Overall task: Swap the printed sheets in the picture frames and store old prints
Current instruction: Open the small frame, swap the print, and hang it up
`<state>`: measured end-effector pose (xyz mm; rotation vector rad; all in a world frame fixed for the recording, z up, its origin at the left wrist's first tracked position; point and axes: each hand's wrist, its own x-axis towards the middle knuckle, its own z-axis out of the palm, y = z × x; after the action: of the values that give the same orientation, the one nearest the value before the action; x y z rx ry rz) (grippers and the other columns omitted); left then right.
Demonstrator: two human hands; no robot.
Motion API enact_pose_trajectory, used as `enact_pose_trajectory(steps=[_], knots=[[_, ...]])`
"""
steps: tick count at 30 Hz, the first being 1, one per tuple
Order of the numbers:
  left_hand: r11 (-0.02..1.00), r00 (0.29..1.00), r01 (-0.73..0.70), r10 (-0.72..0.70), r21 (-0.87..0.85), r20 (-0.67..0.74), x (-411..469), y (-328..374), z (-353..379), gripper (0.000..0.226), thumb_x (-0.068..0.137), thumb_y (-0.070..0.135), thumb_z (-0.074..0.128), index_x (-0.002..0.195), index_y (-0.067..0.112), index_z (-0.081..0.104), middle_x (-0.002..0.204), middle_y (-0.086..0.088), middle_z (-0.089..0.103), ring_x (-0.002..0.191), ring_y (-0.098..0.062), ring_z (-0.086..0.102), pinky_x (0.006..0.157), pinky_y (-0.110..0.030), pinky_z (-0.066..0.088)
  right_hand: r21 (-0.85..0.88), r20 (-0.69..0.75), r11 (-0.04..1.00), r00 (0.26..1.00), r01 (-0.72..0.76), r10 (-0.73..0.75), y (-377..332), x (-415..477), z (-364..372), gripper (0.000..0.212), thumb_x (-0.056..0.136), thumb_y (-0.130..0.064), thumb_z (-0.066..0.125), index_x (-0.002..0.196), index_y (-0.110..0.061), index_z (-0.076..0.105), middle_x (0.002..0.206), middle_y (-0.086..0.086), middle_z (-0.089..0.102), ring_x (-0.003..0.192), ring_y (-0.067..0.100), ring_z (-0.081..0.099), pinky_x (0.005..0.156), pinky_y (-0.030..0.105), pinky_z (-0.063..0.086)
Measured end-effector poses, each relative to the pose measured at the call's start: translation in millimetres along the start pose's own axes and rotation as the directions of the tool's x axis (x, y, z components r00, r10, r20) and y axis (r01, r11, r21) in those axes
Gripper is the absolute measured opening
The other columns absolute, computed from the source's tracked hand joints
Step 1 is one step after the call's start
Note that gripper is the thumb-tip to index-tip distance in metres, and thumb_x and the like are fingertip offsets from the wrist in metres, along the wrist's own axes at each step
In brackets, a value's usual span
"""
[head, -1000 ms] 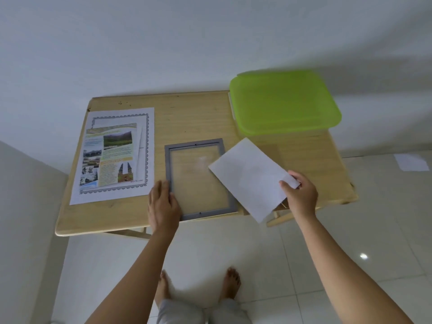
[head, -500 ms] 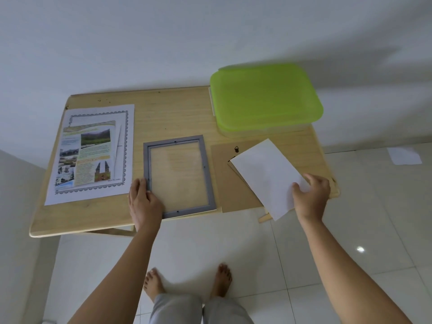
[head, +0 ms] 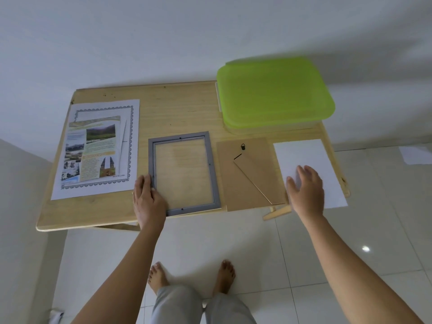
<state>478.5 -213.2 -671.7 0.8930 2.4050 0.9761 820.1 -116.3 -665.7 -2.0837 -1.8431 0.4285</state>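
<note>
Grip released: right hand (head: 306,190) open over sheet (head: 301,155), just laid beside backing (head: 229,183) on tabletop (head: 182,106); left hand (head: 148,199) flat on frame (head: 212,169). Old print out, new one likely next.

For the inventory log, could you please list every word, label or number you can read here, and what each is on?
None can be quoted.
On the printed sheets: headings and text blocks, too small and blurred to read.
On the white sheet: nothing on the side showing.
On the green lid, the frame and the backing board: no text seen.
</note>
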Motion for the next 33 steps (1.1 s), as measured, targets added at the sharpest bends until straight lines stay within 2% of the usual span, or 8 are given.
enact_pose_trajectory(steps=[4, 11, 18, 24, 29, 33], knots=[[1.0, 1.0, 0.001, -0.001, 0.0, -0.007, -0.1, -0.7, -1.2, 0.044, 0.097, 0.01, 0.034, 0.14, 0.014, 0.04, 0.15, 0.001, 0.031, 0.139, -0.018, 0.023, 0.116, -0.039, 0.02, 0.011, -0.025, 0.996, 0.996, -0.084, 0.084, 3.4, 14.9, -7.6, 0.044, 0.092, -0.027, 0.051, 0.13, -0.005, 0.048, 0.142, 0.016, 0.039, 0.131, 0.034, 0.034, 0.099, 0.047, 0.036], [1.0, 1.0, -0.001, 0.001, -0.003, 0.008, 1.8, -1.6, -1.6, 0.043, 0.097, 0.011, 0.035, 0.14, 0.014, 0.039, 0.15, 0.0, 0.031, 0.139, -0.018, 0.023, 0.116, -0.038, 0.018, 0.038, -0.036, 0.998, 0.998, 0.057, -0.056, -9.2, 2.7, 4.1, 0.037, 0.088, -0.016, 0.056, 0.123, -0.005, 0.054, 0.133, 0.014, 0.049, 0.124, 0.032, 0.043, 0.095, 0.047, 0.043], [0.999, 0.999, -0.013, 0.011, 0.043, 0.048, 2.7, -0.6, -7.5, 0.044, 0.097, 0.012, 0.036, 0.141, 0.014, 0.037, 0.149, 0.0, 0.031, 0.139, -0.018, 0.023, 0.114, -0.038, 0.019, 0.045, -0.015, 0.999, 0.999, 0.03, -0.03, -9.1, 10.8, -0.2, 0.037, 0.087, -0.016, 0.057, 0.122, -0.006, 0.055, 0.131, 0.013, 0.049, 0.122, 0.033, 0.043, 0.093, 0.047, 0.045], [0.989, 0.995, -0.051, 0.038, 0.14, 0.095, 10.4, 4.3, -17.1, 0.045, 0.091, 0.008, 0.043, 0.136, 0.011, 0.042, 0.14, -0.005, 0.039, 0.131, -0.024, 0.033, 0.111, -0.042, 0.027, 0.115, -0.002, 0.993, 1.0, 0.002, -0.001, -27.9, 8.7, -6.2, 0.035, 0.087, -0.009, 0.053, 0.122, -0.004, 0.055, 0.129, 0.013, 0.05, 0.122, 0.031, 0.044, 0.096, 0.046, 0.042], [0.979, 0.981, -0.145, 0.123, 0.143, 0.151, 26.8, 7.4, -37.8, 0.037, 0.088, 0.006, 0.047, 0.125, 0.004, 0.052, 0.128, -0.012, 0.052, 0.119, -0.027, 0.045, 0.102, -0.039, 0.035, 0.14, 0.004, 0.982, 0.992, 0.124, -0.126, -89.1, -5.6, 0.1, 0.033, 0.09, -0.012, 0.05, 0.121, -0.005, 0.055, 0.124, 0.011, 0.054, 0.118, 0.027, 0.048, 0.096, 0.04, 0.041], [0.971, 0.978, -0.202, 0.193, 0.127, 0.076, 50.0, 2.0, -68.4, 0.033, 0.089, 0.008, 0.05, 0.121, 0.006, 0.056, 0.124, -0.011, 0.056, 0.117, -0.028, 0.049, 0.097, -0.039, 0.038, 0.182, 0.03, 0.949, 0.964, 0.256, -0.266, -163.2, -27.7, 24.3, 0.03, 0.088, -0.009, 0.053, 0.118, -0.004, 0.058, 0.116, 0.011, 0.059, 0.113, 0.027, 0.052, 0.093, 0.036, 0.043]])
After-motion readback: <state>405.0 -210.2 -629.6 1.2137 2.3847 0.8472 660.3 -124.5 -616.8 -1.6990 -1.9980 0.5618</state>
